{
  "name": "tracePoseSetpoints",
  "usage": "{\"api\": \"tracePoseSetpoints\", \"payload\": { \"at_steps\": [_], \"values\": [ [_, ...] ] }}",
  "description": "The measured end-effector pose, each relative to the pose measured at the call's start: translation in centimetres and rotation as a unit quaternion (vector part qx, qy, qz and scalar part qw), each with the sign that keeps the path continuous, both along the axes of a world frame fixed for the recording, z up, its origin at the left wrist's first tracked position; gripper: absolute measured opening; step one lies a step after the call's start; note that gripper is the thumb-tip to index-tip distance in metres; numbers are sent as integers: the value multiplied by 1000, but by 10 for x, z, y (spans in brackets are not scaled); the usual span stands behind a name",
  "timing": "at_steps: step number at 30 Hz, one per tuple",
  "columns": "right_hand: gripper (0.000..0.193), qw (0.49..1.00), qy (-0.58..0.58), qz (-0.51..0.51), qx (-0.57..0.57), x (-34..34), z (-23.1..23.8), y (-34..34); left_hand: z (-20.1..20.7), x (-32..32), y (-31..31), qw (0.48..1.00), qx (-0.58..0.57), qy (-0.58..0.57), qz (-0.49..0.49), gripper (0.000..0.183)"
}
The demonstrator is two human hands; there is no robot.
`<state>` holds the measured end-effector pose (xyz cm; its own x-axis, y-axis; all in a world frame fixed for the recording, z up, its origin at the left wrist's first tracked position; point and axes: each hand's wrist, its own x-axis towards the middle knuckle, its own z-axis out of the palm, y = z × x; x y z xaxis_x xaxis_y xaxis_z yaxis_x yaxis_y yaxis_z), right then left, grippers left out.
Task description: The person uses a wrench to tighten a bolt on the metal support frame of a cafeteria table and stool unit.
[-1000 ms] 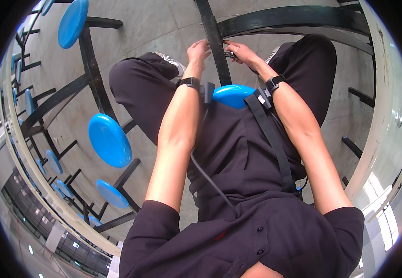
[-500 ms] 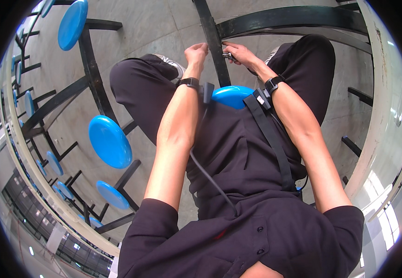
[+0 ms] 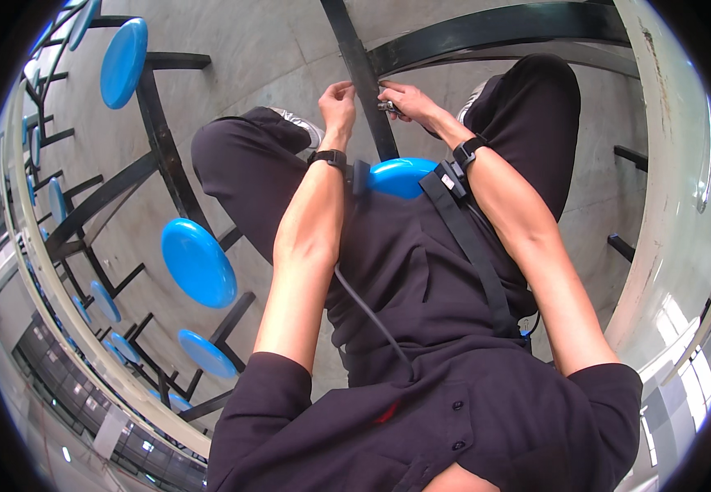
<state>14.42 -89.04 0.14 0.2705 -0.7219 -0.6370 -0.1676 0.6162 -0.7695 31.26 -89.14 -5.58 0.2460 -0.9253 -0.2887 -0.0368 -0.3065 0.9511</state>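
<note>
Between my hands runs a dark metal beam point(image 3: 380, 123) of the stool frame, low over the floor. My left hand point(image 3: 337, 107) is at the beam's left side, fingers curled together in a pinch; whatever is in them is too small to make out. On the other side, my right hand point(image 3: 411, 102) is closed around a small silver metal tool point(image 3: 386, 107), whose exact kind I cannot tell. Its index finger stretches toward the beam. I straddle a round blue stool seat point(image 3: 401, 177), and the beam comes out from under its far edge.
A curved dark metal brace point(image 3: 503, 31) joins the beam at the far right. Several blue stools, such as one seat point(image 3: 199, 262), stand on dark frames at left. A pale table edge point(image 3: 646, 164) borders the right. A grey cable point(image 3: 372, 316) hangs from my left wrist.
The view has shifted slightly, so the beam and hands appear a little further left and lower. My left hand sits slightly further from the beam; the right still holds the tool.
</note>
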Motion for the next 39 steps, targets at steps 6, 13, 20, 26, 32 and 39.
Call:
{"api": "tracePoseSetpoints", "payload": {
  "at_steps": [6,13,20,26,32,39],
  "values": [
    [23,1000,-9,3,1,2,5,1,-6,8,2,999,-16,-40,-15,18],
    [29,1000,0,4,-8,-3,-7,0,5,-3,6,978,151,141,36,27],
    [39,1000,2,-22,-4,1,-2,0,11,2,3,965,205,164,-6,35],
    [43,999,-14,-18,-27,4,7,2,4,6,-1,968,195,155,-5,34],
    [36,999,-2,-39,-14,2,14,2,-1,2,-3,984,156,90,-18,28],
    [24,1000,1,-22,-2,7,13,0,-8,4,1,989,127,74,-3,25]
  ]
}}
